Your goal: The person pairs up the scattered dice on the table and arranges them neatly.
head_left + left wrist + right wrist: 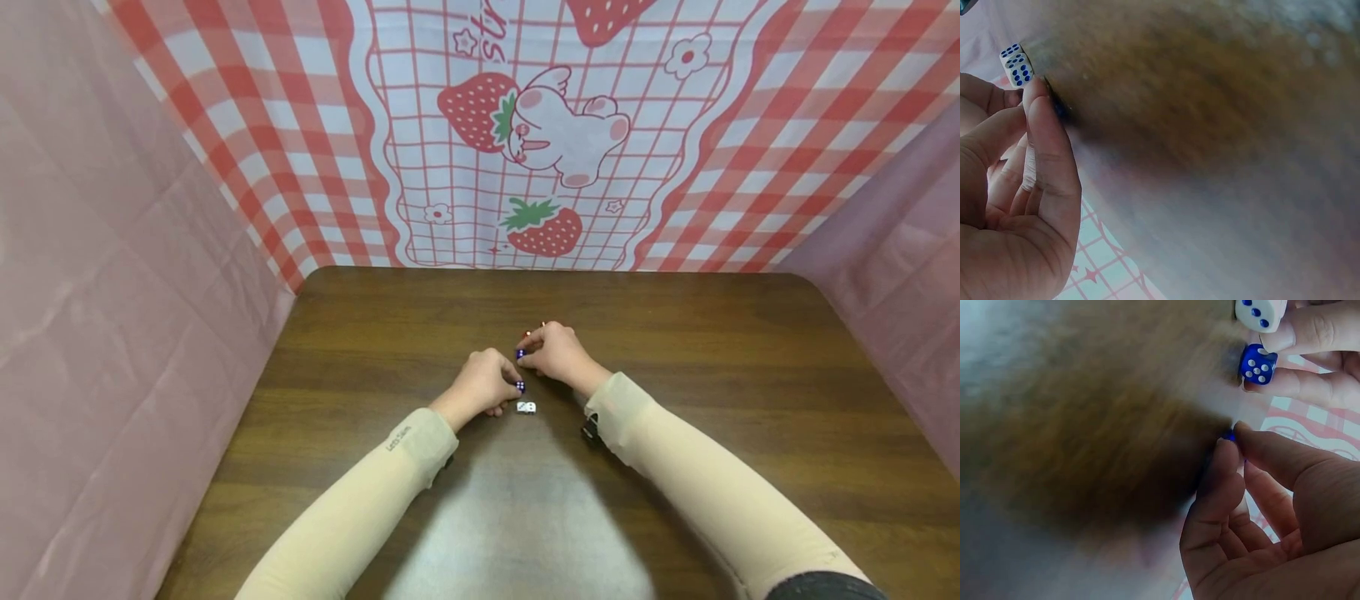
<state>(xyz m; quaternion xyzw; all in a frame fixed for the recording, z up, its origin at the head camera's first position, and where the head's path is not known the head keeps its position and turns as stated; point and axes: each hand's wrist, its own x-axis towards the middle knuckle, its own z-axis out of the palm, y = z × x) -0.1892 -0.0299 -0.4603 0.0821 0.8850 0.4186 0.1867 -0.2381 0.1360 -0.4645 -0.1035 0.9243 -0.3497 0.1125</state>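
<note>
My left hand point(482, 383) pinches a blue die point(521, 387) with white pips between thumb and finger, down at the tabletop. Two white dice point(527, 407) with blue pips sit side by side just nearer to me, close to that thumb. Farther off, my right hand point(558, 350) holds another blue die point(521, 354) by its fingertips; in the right wrist view little of this die point(1229, 435) shows. Beyond the right hand's fingers, red dice point(528, 334) are partly covered, so how many lie there I cannot tell.
The dice lie around the middle of a brown wooden table point(360, 333). A red and white checked cloth with strawberries point(480, 217) hangs at its back edge. Pink cloths point(150, 292) close off the left and right sides.
</note>
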